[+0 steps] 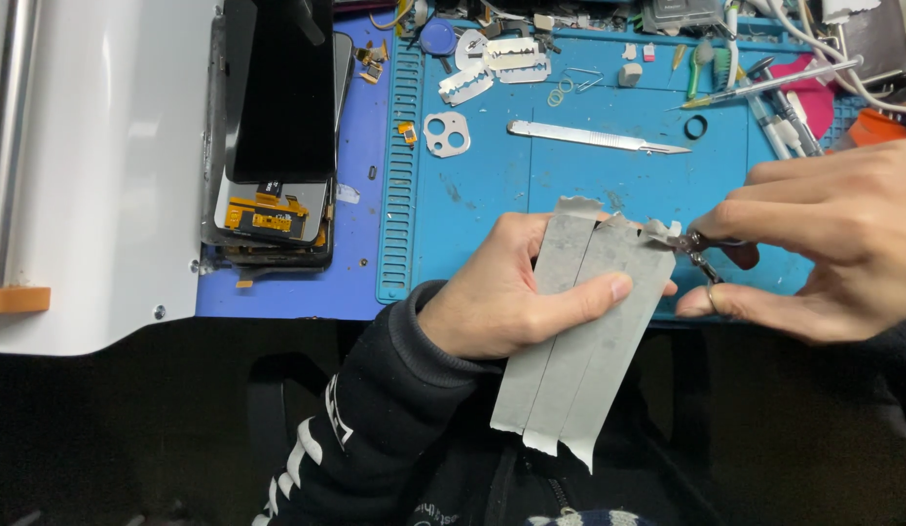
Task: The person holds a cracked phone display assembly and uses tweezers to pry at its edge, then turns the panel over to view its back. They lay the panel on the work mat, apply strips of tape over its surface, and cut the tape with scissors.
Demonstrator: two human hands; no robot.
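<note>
**Currently: grey tape strips held over blue work mat**

Left hand (501, 297) is closed on a set of overlapping grey adhesive tape strips (579, 336); thumb lies across the front face, fingers sit behind. Strips run diagonally, top ends approx. level w/ the mat's near edge, torn bottom ends hanging down over the dark lap area. Left arm wears a black sleeve w/ white markings (360, 438).

Right hand (823, 244) pinches small metal tweezers (701, 255) between thumb and fingers. Tweezer tips meet the crumpled upper right corner of the strips. Whether the tips clamp the tape or only touch it cannot be told.

Ref. surroundings:
- Blue silicone repair mat (492, 185) w/ ribbed left border lies under both hands.
- Silver scalpel-type knife (594, 137) rests on the mat, well apart from the strips.
- Metal camera-lens frame w/ round holes (446, 134) lies left of the knife.
- Flat razor blades (492, 63) sit near the mat's far edge.
- Stacked phone screens w/ orange flex cables (277, 146) stand left of the mat, beside a white machine housing (112, 175).
</note>
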